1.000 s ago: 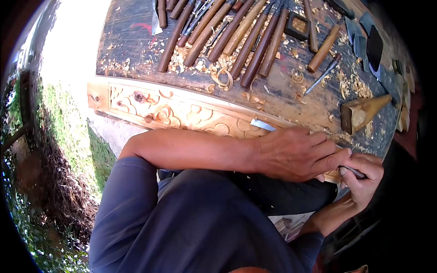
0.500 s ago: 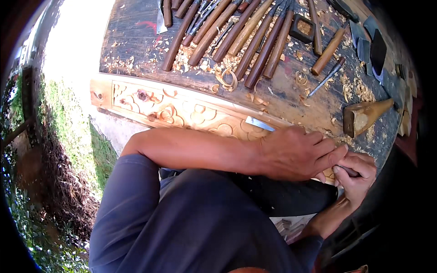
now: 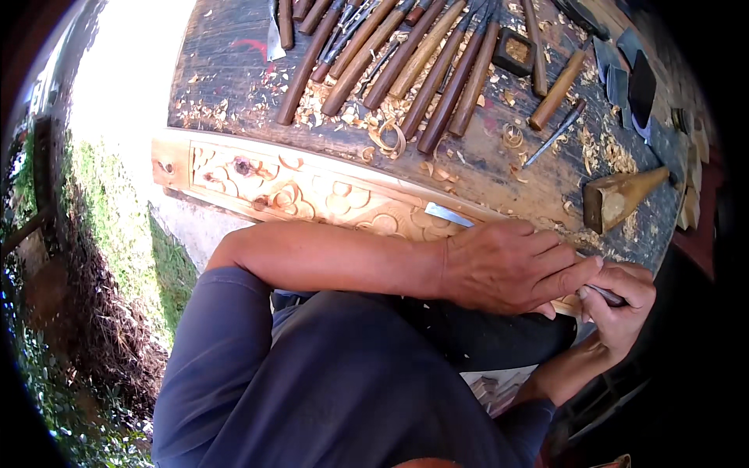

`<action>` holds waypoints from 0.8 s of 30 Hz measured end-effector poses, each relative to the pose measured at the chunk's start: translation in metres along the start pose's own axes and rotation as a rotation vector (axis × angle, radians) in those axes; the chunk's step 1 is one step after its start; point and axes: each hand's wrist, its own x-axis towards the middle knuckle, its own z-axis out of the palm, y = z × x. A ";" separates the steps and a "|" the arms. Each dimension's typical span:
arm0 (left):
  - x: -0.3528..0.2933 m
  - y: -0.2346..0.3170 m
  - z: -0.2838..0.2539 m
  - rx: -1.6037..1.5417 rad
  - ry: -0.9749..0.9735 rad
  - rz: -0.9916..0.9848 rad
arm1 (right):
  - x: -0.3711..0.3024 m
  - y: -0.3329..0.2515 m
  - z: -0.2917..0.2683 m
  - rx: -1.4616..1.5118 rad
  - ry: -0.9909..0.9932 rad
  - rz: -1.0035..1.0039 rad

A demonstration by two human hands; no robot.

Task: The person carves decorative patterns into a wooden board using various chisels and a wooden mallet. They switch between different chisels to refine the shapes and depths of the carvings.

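A long wooden board (image 3: pixel 320 199) carved with flowers and leaves lies along the bench's near edge. My left hand (image 3: pixel 515 269) rests over its right part, fingers curled together and meeting my right hand. My right hand (image 3: pixel 624 300) is closed round a wood-carving chisel (image 3: pixel 606 296), of which only the dark handle end shows. The left fingers seem wrapped about the same tool's front; its cutting edge is hidden beneath them. A flat metal blade (image 3: pixel 449 214) lies on the board beside my left wrist, its other end covered by the hand.
Several wooden-handled chisels (image 3: pixel 390 66) lie in a row at the back of the bench (image 3: pixel 234 93). A wooden mallet (image 3: pixel 620 201), a thin chisel (image 3: pixel 555 134), sharpening stones (image 3: pixel 644 90) and a small dark square box (image 3: pixel 515 51) sit to the right. Shavings (image 3: pixel 616 156) are scattered about.
My two hands have shifted slightly to the right, still together on the tool. The flat blade by my left wrist sits slightly farther right too. The view has moved a little.
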 end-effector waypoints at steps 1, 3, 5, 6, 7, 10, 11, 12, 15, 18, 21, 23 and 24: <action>0.000 0.000 0.000 0.014 0.005 -0.008 | 0.000 0.000 0.000 -0.005 0.004 0.010; 0.001 -0.001 0.000 0.041 0.014 -0.021 | 0.004 0.005 0.000 -0.038 0.000 -0.030; 0.003 -0.001 -0.003 0.062 0.001 -0.034 | 0.005 0.009 0.003 -0.050 0.008 -0.047; 0.003 -0.001 -0.004 0.074 -0.006 -0.042 | 0.006 0.009 0.006 -0.044 0.015 -0.045; 0.002 -0.001 -0.003 0.093 0.005 -0.040 | 0.006 0.010 0.008 -0.038 0.023 -0.043; 0.001 0.000 0.000 0.138 0.033 -0.028 | -0.003 0.016 0.010 -0.003 0.061 0.008; 0.001 0.001 0.001 0.146 0.036 -0.021 | -0.002 0.016 0.011 -0.016 0.056 -0.003; 0.001 0.001 0.002 0.152 0.040 -0.015 | 0.000 0.013 0.012 -0.030 0.051 -0.012; 0.000 0.000 0.000 0.168 0.095 -0.042 | 0.003 0.016 0.020 -0.044 0.049 -0.010; -0.001 -0.001 -0.001 0.179 0.067 -0.034 | 0.003 0.015 0.022 -0.061 0.052 0.009; -0.003 0.001 0.000 0.176 0.128 -0.001 | 0.002 0.010 0.018 -0.065 0.043 0.012; -0.002 0.001 0.002 0.174 0.181 0.025 | 0.005 0.003 0.012 -0.070 0.019 0.023; 0.000 0.002 0.003 0.167 0.209 0.040 | 0.004 0.005 0.012 -0.057 0.024 0.012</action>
